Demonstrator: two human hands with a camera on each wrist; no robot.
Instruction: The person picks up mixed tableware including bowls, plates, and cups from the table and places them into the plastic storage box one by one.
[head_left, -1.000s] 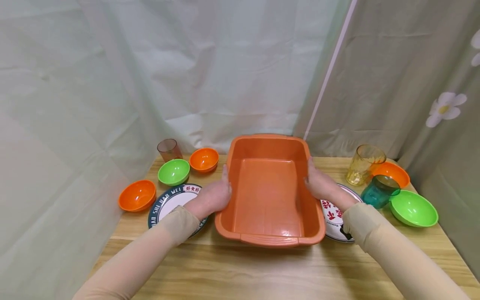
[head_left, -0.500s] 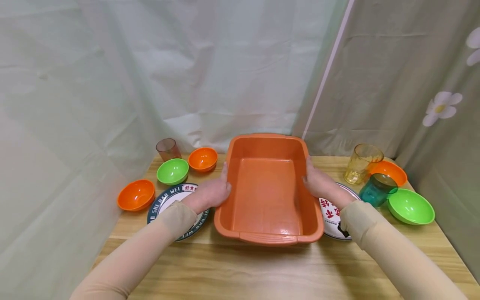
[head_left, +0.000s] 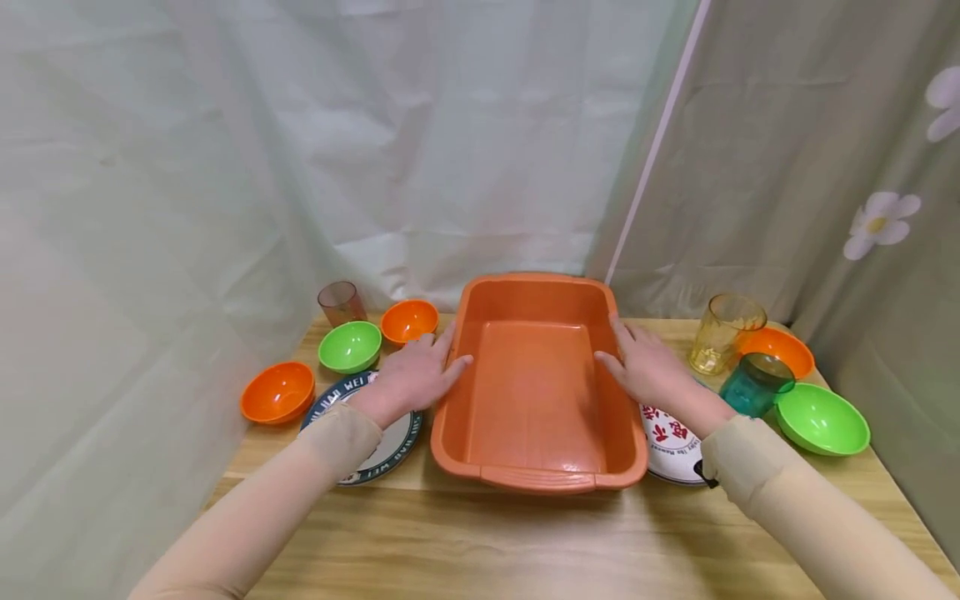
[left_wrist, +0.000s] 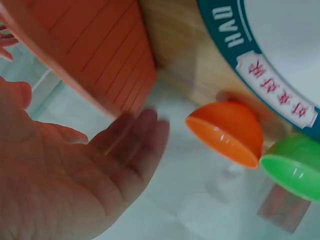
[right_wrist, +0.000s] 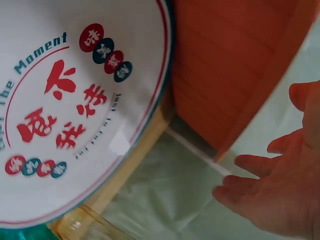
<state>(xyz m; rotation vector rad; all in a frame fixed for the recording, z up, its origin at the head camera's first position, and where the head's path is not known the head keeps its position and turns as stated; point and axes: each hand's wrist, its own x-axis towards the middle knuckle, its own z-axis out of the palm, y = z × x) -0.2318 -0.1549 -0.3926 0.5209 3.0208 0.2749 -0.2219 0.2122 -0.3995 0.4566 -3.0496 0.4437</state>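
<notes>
An orange plastic basin [head_left: 536, 392] stands on the wooden table between my two hands. My left hand [head_left: 416, 377], fingers spread and holding nothing, is at the basin's left rim; the left wrist view has its fingers loosely extended beside the ribbed outer wall [left_wrist: 107, 47]. At the right rim, my right hand [head_left: 652, 367] is likewise spread, thumb over the edge, and its palm shows bare in the right wrist view. Beneath the left hand lies a blue-rimmed plate [head_left: 397, 446]. A white plate with red characters [head_left: 671, 450] lies under the right forearm, partly hidden.
On the left are two orange bowls [head_left: 277, 393] [head_left: 409, 322], a green bowl [head_left: 350, 347] and a reddish clear cup [head_left: 342, 303]. To the right stand a yellow cup [head_left: 716, 337], a teal cup [head_left: 756, 385], an orange bowl [head_left: 783, 350] and a green bowl [head_left: 823, 419]. A curtain [head_left: 480, 150] hangs behind.
Both hands have let go of the basin's side rims, their fingers and thumbs spreading apart. The basin stays in place on the table.
</notes>
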